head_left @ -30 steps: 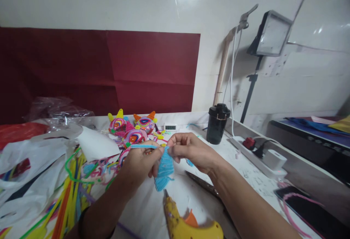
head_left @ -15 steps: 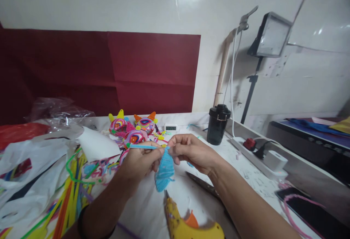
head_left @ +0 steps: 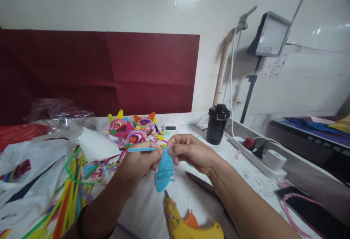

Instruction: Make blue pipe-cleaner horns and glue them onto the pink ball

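A fuzzy light-blue wing-shaped piece point(head_left: 164, 171), which looks wound from pipe cleaner, hangs between my two hands above the table. My left hand point(head_left: 143, 158) is closed in a pinch near its top, and a straight light-blue pipe cleaner point(head_left: 140, 149) runs through the fingers and juts out to the left. With thumb and finger pinched together, my right hand point(head_left: 186, 149) grips the top of the wing-shaped piece. The exact joint between strip and piece is hidden by the fingertips. Just below the piece points the nozzle of a yellow glue gun point(head_left: 175, 219).
Scissors point(head_left: 201, 181) lie under my right forearm. Colourful animal-like craft pieces point(head_left: 135, 136) stand at the back, by a small digital clock point(head_left: 170, 127). Pipe cleaners point(head_left: 69, 199) and plastic bags point(head_left: 32, 158) crowd the left. A black cup point(head_left: 218, 125), power strip point(head_left: 262, 162) and phone point(head_left: 308, 209) are right.
Both hands keep their pinch in nearly the same place. The straight pipe cleaner's free end has dipped slightly and shifted a little left.
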### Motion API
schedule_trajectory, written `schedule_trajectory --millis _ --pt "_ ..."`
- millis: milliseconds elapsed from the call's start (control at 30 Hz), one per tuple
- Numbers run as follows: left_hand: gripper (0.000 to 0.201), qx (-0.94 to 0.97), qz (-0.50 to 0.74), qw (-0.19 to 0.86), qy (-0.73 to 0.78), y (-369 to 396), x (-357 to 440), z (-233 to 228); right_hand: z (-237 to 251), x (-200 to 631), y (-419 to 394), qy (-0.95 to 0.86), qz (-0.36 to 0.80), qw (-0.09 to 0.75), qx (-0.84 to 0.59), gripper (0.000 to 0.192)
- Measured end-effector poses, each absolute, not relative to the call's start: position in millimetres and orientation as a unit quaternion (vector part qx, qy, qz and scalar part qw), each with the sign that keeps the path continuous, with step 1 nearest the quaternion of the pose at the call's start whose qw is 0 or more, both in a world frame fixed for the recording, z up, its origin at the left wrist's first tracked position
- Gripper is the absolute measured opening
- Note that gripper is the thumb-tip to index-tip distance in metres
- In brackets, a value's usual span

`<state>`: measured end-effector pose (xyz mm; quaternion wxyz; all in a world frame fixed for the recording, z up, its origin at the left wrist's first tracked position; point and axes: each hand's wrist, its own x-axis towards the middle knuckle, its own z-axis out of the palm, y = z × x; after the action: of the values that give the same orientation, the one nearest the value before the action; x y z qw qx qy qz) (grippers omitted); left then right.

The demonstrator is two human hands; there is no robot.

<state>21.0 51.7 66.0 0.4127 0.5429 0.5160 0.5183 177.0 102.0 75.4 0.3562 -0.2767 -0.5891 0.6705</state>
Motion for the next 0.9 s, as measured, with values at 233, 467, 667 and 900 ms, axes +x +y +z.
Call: schedule_trajectory --millis 233,467,667,900 --pt "0.014 0.522 0.531 0.397 0.537 52.9 22.5 67.9 77.1 178.3 101.4 -0.598 0.663 0.357 -0.274 0.013" --pt "0.012 0.511 0.554 0.373 0.542 52.3 24.6 67.0 75.9 179.4 101.6 -0.619 0.645 0.353 -0.277 0.024" --pt "0.012 0.522 0.552 0.389 0.521 52.3 21.1 63.7 74.6 182.1 103.6 -0.623 0.653 0.345 -0.256 0.032" --pt "0.012 0.520 0.555 0.444 0.474 53.5 20.5 60.4 76.0 182.3 103.0 -0.607 0.667 0.352 -0.252 0.033"
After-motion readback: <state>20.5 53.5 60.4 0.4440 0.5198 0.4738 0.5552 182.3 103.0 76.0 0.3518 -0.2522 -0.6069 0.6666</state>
